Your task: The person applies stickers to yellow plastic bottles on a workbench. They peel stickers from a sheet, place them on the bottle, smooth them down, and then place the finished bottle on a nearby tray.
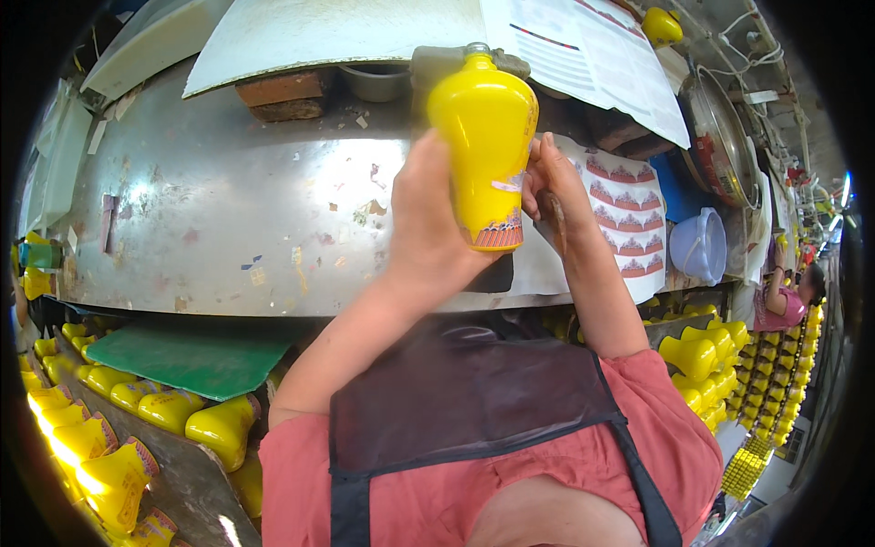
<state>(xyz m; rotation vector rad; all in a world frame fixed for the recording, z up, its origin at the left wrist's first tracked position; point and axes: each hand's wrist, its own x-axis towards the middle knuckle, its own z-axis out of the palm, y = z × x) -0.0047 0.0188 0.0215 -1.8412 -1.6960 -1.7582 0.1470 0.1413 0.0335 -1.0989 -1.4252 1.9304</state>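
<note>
A glossy yellow bottle-shaped vase (481, 128) is held over the metal table, its narrow silvery-topped neck pointing away from me. My left hand (430, 205) wraps round its left side and lower end. Round the wide end runs a patterned pink-and-blue band (497, 234), and a small pale pink strip (508, 184) lies on the vase above it. My right hand (558, 178) is at the vase's right side, its fingers curled close to the surface. Something thin and brownish shows at that palm; I cannot make out its kind.
A sheet of printed decals (629, 214) lies right of my right hand, near a pale blue bucket (698, 246). A white board (337, 36) rests on bricks (284, 91) at the back. Yellow vases (223, 424) fill racks below on both sides. Far right, another person (782, 301) is present.
</note>
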